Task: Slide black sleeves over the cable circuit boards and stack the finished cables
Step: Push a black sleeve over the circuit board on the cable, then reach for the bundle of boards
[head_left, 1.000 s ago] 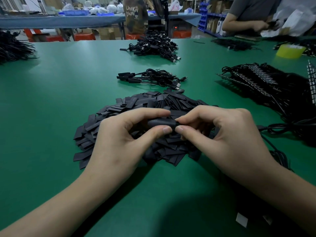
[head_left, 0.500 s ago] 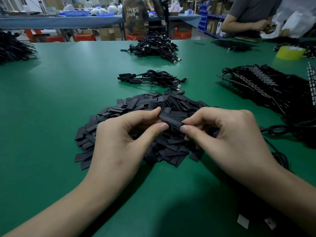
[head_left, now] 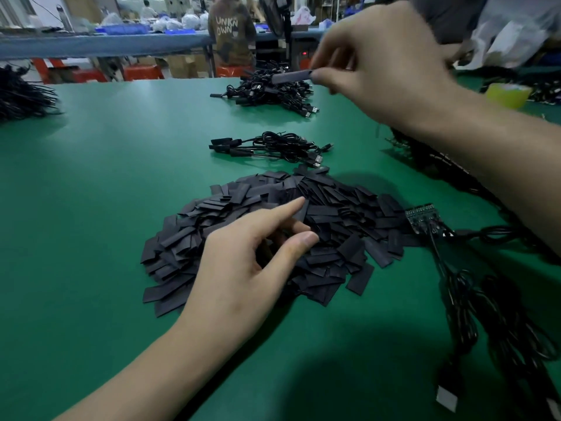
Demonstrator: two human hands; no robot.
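One sleeved cable [head_left: 293, 76] in right hand [head_left: 382, 62], shirt [head_left: 232, 28] lettered "UNKN OWN"

The green table [head_left: 106, 177] is carrying a sleeve heap [head_left: 334, 214], a small cable bundle [head_left: 273, 147], a bigger pile [head_left: 273, 92] beyond, perhaps a tape roll [head_left: 507, 94].

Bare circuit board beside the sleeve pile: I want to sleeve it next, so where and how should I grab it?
Probably pinch the circuit board at its near end, where its cable joins, coming from the near right. It lies flat with the cable trailing toward you, so that grip leaves the far end free for a sleeve.
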